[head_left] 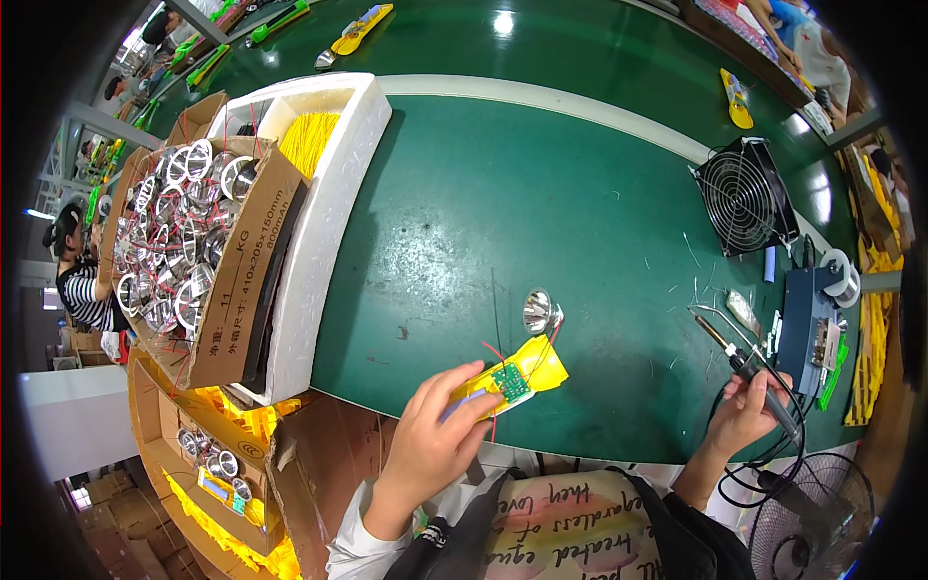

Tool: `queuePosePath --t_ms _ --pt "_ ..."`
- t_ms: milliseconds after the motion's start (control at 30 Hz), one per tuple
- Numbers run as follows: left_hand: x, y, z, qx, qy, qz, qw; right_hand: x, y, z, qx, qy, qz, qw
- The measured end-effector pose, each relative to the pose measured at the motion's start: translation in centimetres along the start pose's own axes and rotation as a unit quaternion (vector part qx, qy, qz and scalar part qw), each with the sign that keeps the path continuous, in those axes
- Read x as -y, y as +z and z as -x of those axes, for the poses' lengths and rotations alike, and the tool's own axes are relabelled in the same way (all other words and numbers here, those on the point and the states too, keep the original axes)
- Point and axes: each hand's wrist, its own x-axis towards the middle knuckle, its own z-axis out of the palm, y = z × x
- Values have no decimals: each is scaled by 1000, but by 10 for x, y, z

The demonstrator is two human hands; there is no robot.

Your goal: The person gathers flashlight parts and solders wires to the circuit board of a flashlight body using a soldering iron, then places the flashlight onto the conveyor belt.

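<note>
Near the table's front edge, my left hand [423, 433] is closed around a yellow plastic lamp housing [544, 362], fingers along its side. Inside the housing are a small green circuit board [511, 383] and a purple cylindrical cell, partly hidden by my fingers. Thin red and black wires stick out around the board. A shiny round reflector [537, 311] lies just beyond the housing, with wires running toward it. On the right, my right hand [742, 418] grips a soldering iron [742, 363] by its black handle. Its tip points up and left, apart from the board.
At left, a cardboard box of reflectors [179, 232] rests on a white foam box [333, 208] with yellow wires. A black fan [744, 198], blue soldering station [800, 302] and wire spool [843, 278] stand at right. Wire scraps litter the green table [454, 193]. Black cable hangs below my right hand.
</note>
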Motion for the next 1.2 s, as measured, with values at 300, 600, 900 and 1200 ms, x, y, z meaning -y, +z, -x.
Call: queuePosePath --t_ms 300,600,900,1200 --pt "0 13 -1 -126 33 21 991 14 20 3 72 40 -51 995" --pt "-7 32 2 -226 -14 0 974 41 60 0 267 58 -60 960" --pt "-15 37 3 -251 -85 3 964 41 83 3 400 108 -81 906" --pt "-22 29 -4 -199 -138 14 970 32 85 13 430 149 -89 886"
